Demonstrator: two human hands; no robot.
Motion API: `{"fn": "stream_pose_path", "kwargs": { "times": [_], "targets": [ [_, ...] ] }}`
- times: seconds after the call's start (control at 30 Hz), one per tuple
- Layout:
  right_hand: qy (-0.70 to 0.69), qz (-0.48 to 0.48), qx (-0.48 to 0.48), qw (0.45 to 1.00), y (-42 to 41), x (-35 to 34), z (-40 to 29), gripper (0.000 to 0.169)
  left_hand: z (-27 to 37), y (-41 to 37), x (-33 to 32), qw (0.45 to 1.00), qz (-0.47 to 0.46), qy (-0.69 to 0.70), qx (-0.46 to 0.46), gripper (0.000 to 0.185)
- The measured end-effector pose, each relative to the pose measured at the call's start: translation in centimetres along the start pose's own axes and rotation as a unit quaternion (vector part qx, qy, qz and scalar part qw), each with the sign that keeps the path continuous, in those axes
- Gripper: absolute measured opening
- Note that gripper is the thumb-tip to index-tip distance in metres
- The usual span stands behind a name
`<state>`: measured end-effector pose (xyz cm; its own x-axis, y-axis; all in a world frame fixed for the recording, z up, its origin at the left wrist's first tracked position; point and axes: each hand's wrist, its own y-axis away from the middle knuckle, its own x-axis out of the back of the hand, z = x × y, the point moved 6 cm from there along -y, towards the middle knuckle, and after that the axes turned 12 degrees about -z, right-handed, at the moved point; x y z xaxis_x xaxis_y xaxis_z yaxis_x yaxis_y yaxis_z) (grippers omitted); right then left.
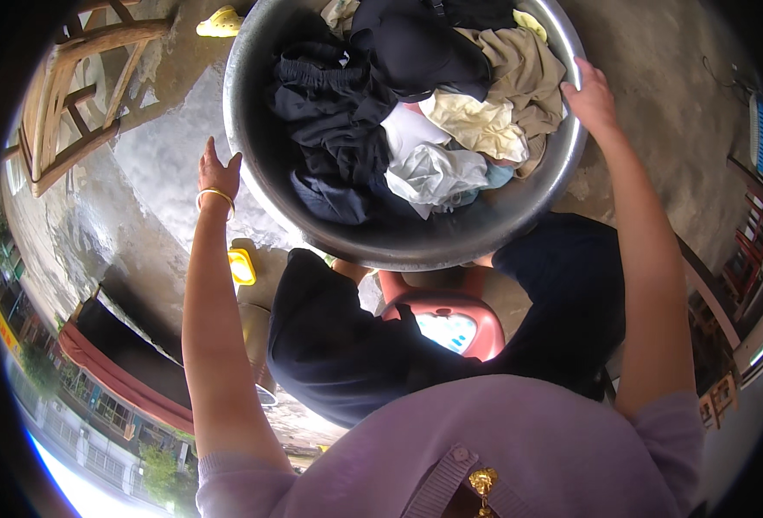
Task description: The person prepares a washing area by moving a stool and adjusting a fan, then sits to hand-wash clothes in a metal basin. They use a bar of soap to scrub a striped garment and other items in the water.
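Observation:
A large metal basin (388,243) holds a heap of laundry in front of me. My right hand (590,97) grips its right rim, thumb over the edge. At the left side, my left hand (220,176) has its fingers spread and its thumb close to the rim; whether it touches cannot be told. A gold-coloured bangle (215,199) circles that wrist. Inside the basin, dark trousers with an elastic waist (329,97) lie left, a black garment (420,45) at the top, a khaki garment (524,71) right, and cream (478,123) and white (436,171) cloths in the middle.
Below the basin stands a pink plastic stool (491,324), between my knees. A yellow container (242,267) sits on the wet concrete floor (167,168) at left. Farther off are a wooden frame (90,97), a yellow clog (220,22) and a blue plastic item (758,133).

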<state>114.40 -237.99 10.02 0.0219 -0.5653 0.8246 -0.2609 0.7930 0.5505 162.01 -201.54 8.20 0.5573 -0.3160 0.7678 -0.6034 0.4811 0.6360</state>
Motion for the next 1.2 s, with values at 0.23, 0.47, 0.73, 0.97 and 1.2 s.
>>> {"fn": "stream_pose_path", "kwargs": {
  "times": [0.23, 0.47, 0.73, 0.97, 1.2],
  "targets": [
    [0.042, -0.014, -0.091, 0.995, -5.8, -1.7, 1.1, 0.067, -3.5, -3.1, -6.5, 0.992, -0.060, 0.095, 0.061, 0.062],
    [-0.007, -0.008, -0.110, 0.994, -5.2, -2.9, 1.7, 0.076, -2.2, -2.5, -6.0, 0.992, -0.007, 0.128, -0.015, 0.046],
    [-0.063, -0.022, -0.133, 0.989, -6.6, -3.7, 3.7, 0.087, -1.5, -2.5, -6.0, 0.994, -0.038, 0.098, 0.034, 0.047],
    [-0.044, -0.013, -0.157, 0.987, -5.6, -4.1, 1.7, 0.086, -1.2, -2.5, -6.2, 0.991, -0.079, 0.088, 0.062, 0.049],
    [-0.126, -0.021, -0.102, 0.987, -6.3, -3.0, 4.0, 0.082, -1.3, -2.3, -6.2, 0.994, -0.066, 0.060, 0.062, 0.048]
  ]
}}
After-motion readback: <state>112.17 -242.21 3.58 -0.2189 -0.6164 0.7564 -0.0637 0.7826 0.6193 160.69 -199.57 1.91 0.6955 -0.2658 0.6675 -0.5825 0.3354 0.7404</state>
